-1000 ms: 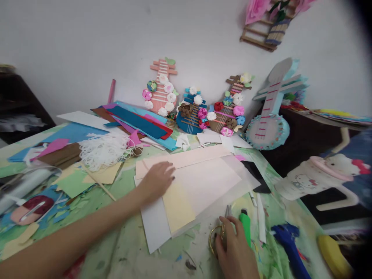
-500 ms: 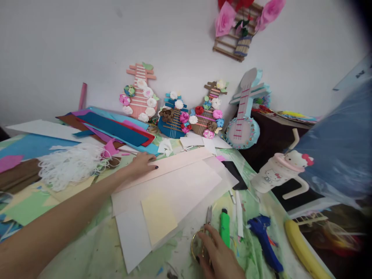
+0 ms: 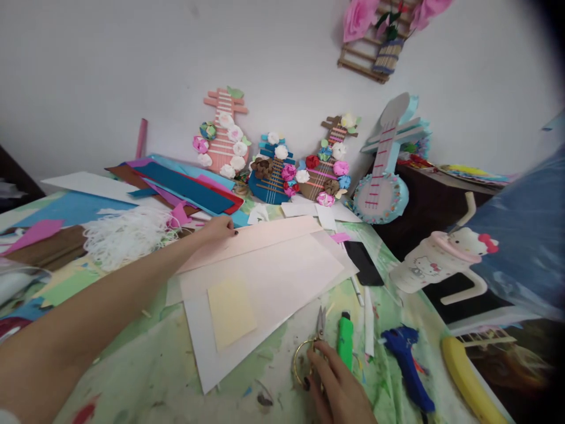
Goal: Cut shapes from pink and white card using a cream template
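My left hand reaches to the far edge of a pale peach sheet of paper, its fingers pinched together on that edge. Below that sheet lie a pale pink sheet, a white sheet and a small cream piece of paper on top. At the front, my right hand is closed around the gold handles of a pair of scissors. The blades point away from me, close to the tabletop. Just right of them lies a green box cutter.
A blue glue gun, a banana, a black phone and a cup are on the right. White string is heaped at left beside coloured sheets. Several paper instruments lean against the wall.
My left hand's fingers have drawn together on the peach sheet's edge, and the papers have shifted slightly. My right hand stays at the scissors. The view has moved a little.
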The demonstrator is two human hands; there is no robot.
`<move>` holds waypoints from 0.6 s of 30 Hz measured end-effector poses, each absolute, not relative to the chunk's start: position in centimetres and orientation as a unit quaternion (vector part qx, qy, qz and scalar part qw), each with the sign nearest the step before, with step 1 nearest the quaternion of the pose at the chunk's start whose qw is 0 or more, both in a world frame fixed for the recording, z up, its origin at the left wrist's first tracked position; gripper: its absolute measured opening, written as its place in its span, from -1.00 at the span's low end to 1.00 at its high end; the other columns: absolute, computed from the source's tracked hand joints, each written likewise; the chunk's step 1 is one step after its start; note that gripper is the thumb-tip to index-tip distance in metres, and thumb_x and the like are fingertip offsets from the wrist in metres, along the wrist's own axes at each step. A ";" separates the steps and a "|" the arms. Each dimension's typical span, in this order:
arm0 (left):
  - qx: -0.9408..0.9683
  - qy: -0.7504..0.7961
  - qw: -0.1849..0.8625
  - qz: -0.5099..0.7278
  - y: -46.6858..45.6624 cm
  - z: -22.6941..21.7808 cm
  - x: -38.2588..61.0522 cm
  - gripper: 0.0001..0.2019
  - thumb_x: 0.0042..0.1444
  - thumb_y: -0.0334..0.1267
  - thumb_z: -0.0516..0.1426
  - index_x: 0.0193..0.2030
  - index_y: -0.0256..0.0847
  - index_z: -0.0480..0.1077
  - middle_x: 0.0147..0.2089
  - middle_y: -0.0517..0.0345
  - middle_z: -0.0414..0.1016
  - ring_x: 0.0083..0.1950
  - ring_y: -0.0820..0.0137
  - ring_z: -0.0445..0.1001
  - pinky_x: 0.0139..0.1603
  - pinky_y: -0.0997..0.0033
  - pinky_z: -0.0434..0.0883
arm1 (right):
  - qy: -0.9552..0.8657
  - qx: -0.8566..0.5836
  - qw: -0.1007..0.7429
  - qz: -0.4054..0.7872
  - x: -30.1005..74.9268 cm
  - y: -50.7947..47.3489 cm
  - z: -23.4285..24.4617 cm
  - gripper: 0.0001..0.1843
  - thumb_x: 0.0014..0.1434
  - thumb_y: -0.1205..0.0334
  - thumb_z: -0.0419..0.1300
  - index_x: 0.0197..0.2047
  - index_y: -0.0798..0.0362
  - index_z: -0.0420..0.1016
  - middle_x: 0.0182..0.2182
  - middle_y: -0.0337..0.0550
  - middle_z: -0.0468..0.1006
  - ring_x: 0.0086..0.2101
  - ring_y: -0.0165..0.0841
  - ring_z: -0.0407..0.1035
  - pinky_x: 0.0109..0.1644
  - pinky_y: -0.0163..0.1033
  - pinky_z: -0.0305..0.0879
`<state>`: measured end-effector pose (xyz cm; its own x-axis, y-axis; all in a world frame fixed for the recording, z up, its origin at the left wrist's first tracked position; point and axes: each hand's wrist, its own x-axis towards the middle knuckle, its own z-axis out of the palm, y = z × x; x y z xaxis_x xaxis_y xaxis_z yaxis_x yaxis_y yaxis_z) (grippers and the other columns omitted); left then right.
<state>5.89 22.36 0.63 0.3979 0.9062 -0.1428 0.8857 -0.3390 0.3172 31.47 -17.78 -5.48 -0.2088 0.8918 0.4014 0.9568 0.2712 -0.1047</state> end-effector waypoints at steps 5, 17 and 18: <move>0.806 0.576 0.124 0.051 21.5 0.4 3.8 -0.65 0.30 -0.12 0.17 0.14 -0.24 0.37 0.13 -0.02 0.43 0.04 0.21 0.49 0.01 0.08 0.51 | -0.773 -0.592 0.196 -0.119 30.6 -17.4 -4.4 -0.64 0.22 0.40 0.12 0.09 0.11 0.45 0.02 0.12 0.59 -0.04 -0.19 0.58 -0.04 -0.25 0.58; 0.884 0.438 -0.002 0.167 9.7 0.7 3.6 -0.73 0.26 -0.25 0.14 0.04 -0.34 0.43 0.24 -0.22 0.35 0.30 -0.01 0.24 0.28 -0.10 0.23 | -0.776 -0.594 0.181 -0.110 30.3 -18.5 -4.3 -0.68 0.28 0.36 0.11 0.09 0.12 0.44 0.06 0.21 0.53 0.01 -0.11 0.54 -0.04 -0.12 0.60; 0.890 0.426 0.003 0.164 7.4 0.3 3.3 -0.74 0.26 -0.23 0.13 0.00 -0.34 0.45 0.22 -0.23 0.38 0.28 -0.02 0.27 0.27 -0.11 0.23 | -0.779 -0.592 0.181 -0.104 30.4 -18.6 -4.4 -0.67 0.27 0.36 0.12 0.09 0.13 0.44 0.07 0.22 0.52 0.02 -0.10 0.53 -0.02 -0.11 0.59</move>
<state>3.32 7.43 0.35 0.5833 0.7589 0.2896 0.7569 -0.6372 0.1454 30.43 -18.55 -4.39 -0.2348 0.8837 0.4050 0.9591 0.2783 -0.0513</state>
